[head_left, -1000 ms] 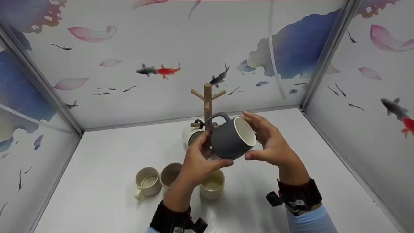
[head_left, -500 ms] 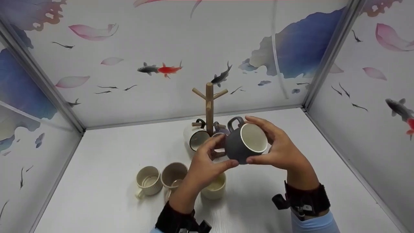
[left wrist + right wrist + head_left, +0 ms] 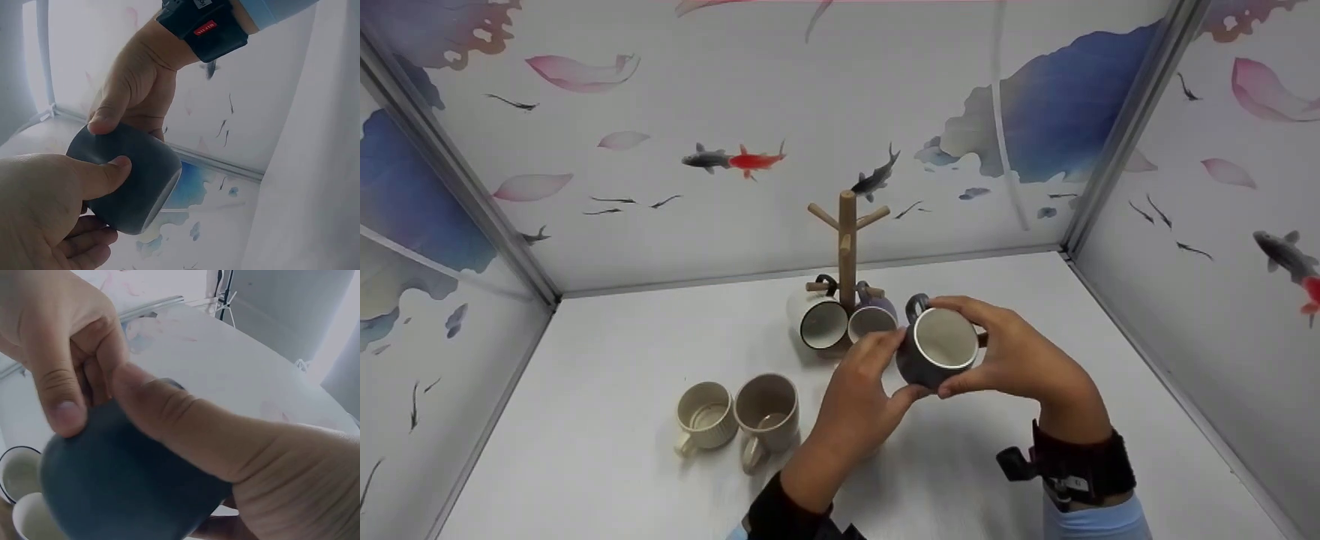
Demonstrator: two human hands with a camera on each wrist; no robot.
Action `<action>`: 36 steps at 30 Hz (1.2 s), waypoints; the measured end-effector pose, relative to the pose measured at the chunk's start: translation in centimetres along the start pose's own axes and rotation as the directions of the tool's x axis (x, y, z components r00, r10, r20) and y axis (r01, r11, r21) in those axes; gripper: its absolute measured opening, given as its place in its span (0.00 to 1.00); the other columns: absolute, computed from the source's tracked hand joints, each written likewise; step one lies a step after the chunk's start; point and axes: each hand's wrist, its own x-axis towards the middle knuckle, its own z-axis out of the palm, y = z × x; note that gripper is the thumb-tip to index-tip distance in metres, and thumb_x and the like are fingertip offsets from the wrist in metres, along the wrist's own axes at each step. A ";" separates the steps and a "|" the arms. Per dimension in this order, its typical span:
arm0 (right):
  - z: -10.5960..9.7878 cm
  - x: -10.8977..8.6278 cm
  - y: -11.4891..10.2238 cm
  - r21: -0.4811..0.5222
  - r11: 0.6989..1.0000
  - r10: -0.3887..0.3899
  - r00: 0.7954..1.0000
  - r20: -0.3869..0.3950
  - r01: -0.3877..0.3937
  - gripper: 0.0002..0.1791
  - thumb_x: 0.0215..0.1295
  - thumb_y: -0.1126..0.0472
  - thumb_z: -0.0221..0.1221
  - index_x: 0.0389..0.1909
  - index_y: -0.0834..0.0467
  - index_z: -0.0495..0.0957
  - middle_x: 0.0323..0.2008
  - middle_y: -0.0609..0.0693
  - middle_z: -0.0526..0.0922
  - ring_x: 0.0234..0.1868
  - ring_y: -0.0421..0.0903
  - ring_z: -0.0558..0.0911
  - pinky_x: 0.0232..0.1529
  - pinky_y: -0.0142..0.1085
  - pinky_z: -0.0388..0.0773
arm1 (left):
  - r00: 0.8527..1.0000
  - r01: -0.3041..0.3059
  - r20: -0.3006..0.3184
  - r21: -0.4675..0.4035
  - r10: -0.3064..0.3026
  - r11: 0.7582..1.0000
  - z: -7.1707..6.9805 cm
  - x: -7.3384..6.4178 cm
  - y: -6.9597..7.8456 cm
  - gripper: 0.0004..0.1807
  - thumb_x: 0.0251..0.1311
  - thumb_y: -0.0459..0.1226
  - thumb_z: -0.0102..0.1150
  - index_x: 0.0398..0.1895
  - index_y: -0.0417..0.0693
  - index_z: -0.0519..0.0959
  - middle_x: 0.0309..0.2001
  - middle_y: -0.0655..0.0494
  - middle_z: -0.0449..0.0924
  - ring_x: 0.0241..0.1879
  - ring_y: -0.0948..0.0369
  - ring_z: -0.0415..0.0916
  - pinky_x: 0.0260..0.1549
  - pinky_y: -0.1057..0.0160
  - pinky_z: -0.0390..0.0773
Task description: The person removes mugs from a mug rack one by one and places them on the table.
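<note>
Both my hands hold a dark grey mug (image 3: 916, 367) with a pale inside, its mouth tilted up toward the head camera. My left hand (image 3: 855, 401) grips its lower left side, thumb along the bottom. From the right, my right hand (image 3: 1024, 356) grips it with fingers near the handle (image 3: 917, 306) and thumb below. In the left wrist view, both thumbs press the outer wall of the mug (image 3: 132, 174). The right wrist view shows the mug (image 3: 124, 478) close up, my right thumb across it and my left hand (image 3: 67, 337) at its far side.
A wooden mug tree (image 3: 847, 247) stands at the back, with a white mug (image 3: 810, 319) and a purple mug (image 3: 877, 315) on its low pegs. A cream mug (image 3: 706, 416) and a taupe mug (image 3: 767, 412) stand at left on the white table (image 3: 607, 390). Printed walls (image 3: 622, 150) enclose it.
The grey mug has moved right and down, its mouth turning toward the head camera. My right hand has closed onto it. My left forearm now hides the pale yellow cup.
</note>
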 end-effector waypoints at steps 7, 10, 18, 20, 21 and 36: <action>0.0 0.4 1.2 -0.025 0.999 0.037 0.992 0.120 -0.035 0.56 0.47 0.55 0.92 0.79 0.50 0.75 0.66 0.54 0.88 0.63 0.57 0.86 0.65 0.56 0.85 | 0.993 0.095 0.068 0.087 -0.101 0.992 1.0 -0.5 0.4 0.46 0.58 0.45 0.89 0.80 0.49 0.79 0.68 0.55 0.85 0.67 0.56 0.86 0.59 0.51 0.90; 0.1 0.6 1.6 -0.033 0.999 0.046 0.989 0.139 -0.041 0.53 0.46 0.54 0.92 0.75 0.50 0.77 0.64 0.54 0.88 0.62 0.57 0.87 0.64 0.54 0.86 | 0.987 0.128 0.078 0.149 -0.141 0.980 1.5 -0.6 0.6 0.47 0.57 0.47 0.90 0.81 0.53 0.78 0.68 0.58 0.84 0.65 0.56 0.87 0.50 0.50 0.91; 1.5 1.3 2.7 -0.029 0.997 0.073 0.983 0.171 -0.069 0.51 0.44 0.53 0.93 0.70 0.52 0.77 0.62 0.55 0.88 0.59 0.59 0.87 0.60 0.53 0.86 | 0.992 0.037 0.105 0.277 -0.068 0.960 2.2 -0.8 -0.1 0.45 0.59 0.46 0.88 0.79 0.45 0.79 0.64 0.50 0.88 0.60 0.48 0.88 0.59 0.49 0.88; 1.9 1.4 2.9 -0.026 0.996 0.084 0.978 0.190 -0.081 0.51 0.45 0.54 0.92 0.70 0.54 0.76 0.62 0.58 0.88 0.59 0.61 0.87 0.60 0.54 0.86 | 0.992 0.022 0.112 0.281 -0.056 0.959 2.2 -0.8 -0.3 0.44 0.59 0.45 0.88 0.77 0.44 0.80 0.63 0.49 0.88 0.60 0.49 0.88 0.61 0.50 0.86; 2.1 1.5 2.9 -0.031 0.995 0.094 0.975 0.199 -0.090 0.51 0.45 0.54 0.92 0.70 0.55 0.76 0.61 0.59 0.88 0.59 0.62 0.87 0.59 0.55 0.86 | 0.992 0.014 0.119 0.287 -0.050 0.958 2.2 -0.8 -0.4 0.43 0.59 0.45 0.88 0.76 0.43 0.80 0.63 0.49 0.89 0.60 0.50 0.88 0.62 0.50 0.85; 4.0 1.8 2.9 -0.206 0.973 0.160 0.950 0.268 -0.105 0.50 0.41 0.55 0.93 0.67 0.53 0.78 0.56 0.58 0.90 0.52 0.57 0.89 0.50 0.48 0.87 | 0.992 -0.089 0.128 0.548 0.022 0.831 3.9 -1.4 -1.2 0.35 0.51 0.57 0.91 0.58 0.51 0.88 0.46 0.57 0.92 0.51 0.56 0.90 0.56 0.44 0.75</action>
